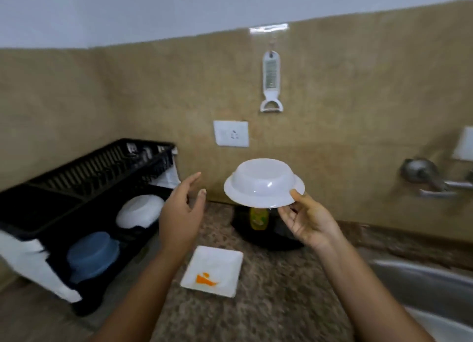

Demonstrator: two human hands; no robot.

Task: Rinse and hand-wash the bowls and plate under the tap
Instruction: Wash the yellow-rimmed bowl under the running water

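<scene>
Head view, bowl [263, 182] hiding bottle [259, 219], sink [419, 275] cropped

Three bowls [264, 181] [140, 211] [93, 256], one square plate [217, 262], one dish rack [76, 185], one tap [435, 184], two hands [179, 213] [311, 225].

The left hand [180, 213] and the right hand [309, 221] are seen bare, the left forearm [143, 298] and the right forearm [366, 295] behind them are shown bare all the way to the bottom edge, and a short nail is seen on one left fingertip [202, 192].
</scene>
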